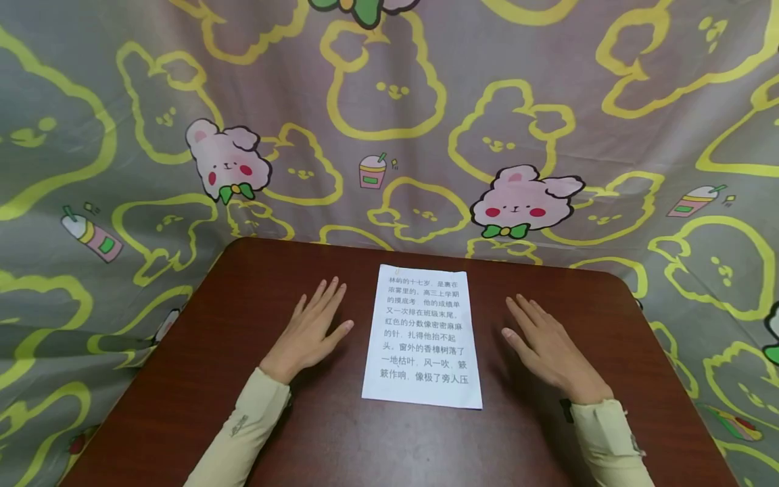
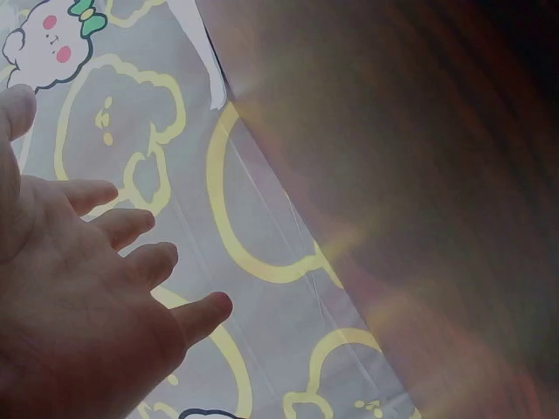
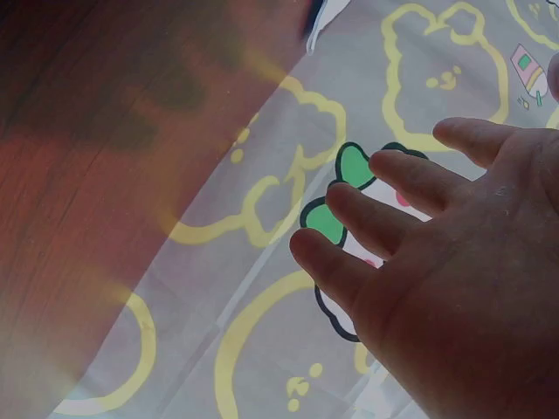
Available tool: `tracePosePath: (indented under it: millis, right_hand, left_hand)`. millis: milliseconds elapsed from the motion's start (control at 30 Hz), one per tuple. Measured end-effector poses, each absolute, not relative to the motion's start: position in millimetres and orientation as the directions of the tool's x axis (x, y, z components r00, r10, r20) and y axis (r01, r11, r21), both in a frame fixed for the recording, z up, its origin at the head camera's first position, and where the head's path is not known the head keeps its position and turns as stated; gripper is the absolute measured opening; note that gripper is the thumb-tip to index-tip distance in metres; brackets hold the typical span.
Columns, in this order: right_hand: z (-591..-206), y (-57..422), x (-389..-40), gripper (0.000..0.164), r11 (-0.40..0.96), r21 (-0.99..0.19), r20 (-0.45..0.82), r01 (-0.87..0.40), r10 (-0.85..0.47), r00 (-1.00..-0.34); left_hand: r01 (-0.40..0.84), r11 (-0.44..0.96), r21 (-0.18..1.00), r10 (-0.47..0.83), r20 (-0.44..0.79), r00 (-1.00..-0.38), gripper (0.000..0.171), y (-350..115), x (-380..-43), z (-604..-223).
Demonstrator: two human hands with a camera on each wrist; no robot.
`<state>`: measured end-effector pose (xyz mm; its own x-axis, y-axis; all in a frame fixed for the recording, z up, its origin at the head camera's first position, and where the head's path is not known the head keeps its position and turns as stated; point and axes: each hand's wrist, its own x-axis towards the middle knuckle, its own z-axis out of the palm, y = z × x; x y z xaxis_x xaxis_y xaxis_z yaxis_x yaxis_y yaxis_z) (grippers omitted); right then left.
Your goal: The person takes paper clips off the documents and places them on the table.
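Note:
A white sheet of paper (image 1: 420, 396) printed with lines of Chinese characters lies on the dark brown table, between the two hands. To its left my left hand (image 1: 307, 336) is held over the table with straight, slightly spread fingers, apart from the sheet. My right hand (image 1: 550, 348) is on the other side, fingers extended toward the far edge, also apart from the paper. In the left wrist view the left palm (image 2: 79, 288) shows nothing held. The right palm (image 3: 454, 279) is likewise bare in the right wrist view.
The reddish-brown table (image 1: 182, 379) has rounded far corners. Behind it hangs a grey curtain (image 1: 402, 88) with yellow outlined animals, pink-cheeked bunnies and drink cups. Pale sleeves cover both forearms, and a small dark object (image 1: 567, 410) shows beside the right cuff.

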<state>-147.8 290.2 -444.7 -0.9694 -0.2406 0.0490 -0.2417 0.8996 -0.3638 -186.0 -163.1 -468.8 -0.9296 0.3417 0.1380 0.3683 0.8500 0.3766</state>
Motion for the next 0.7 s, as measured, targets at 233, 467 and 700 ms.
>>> tracePosePath:
  millis: [233,467,700]
  right_hand:
    - [-445,288,-149,0.075,0.905,-0.345,0.052,-0.251,-0.248,-0.967]
    - [-444,282,-147,0.075,0.901,-0.338,0.059,-0.271,-0.267,-0.962]
    - [-440,278,-147,0.074,0.905,-0.327,0.055,-0.274,-0.271,-0.961]
  left_hand:
    - [0.375,0.846,0.379,0.349,0.138,-0.927,0.078,-163,-186,-469]
    - [0.373,0.845,0.383,0.352,0.128,-0.927,0.082,-162,-185,-469]
    - [0.384,0.823,0.419,0.373,0.113,-0.921,0.081,-161,-185,-469]
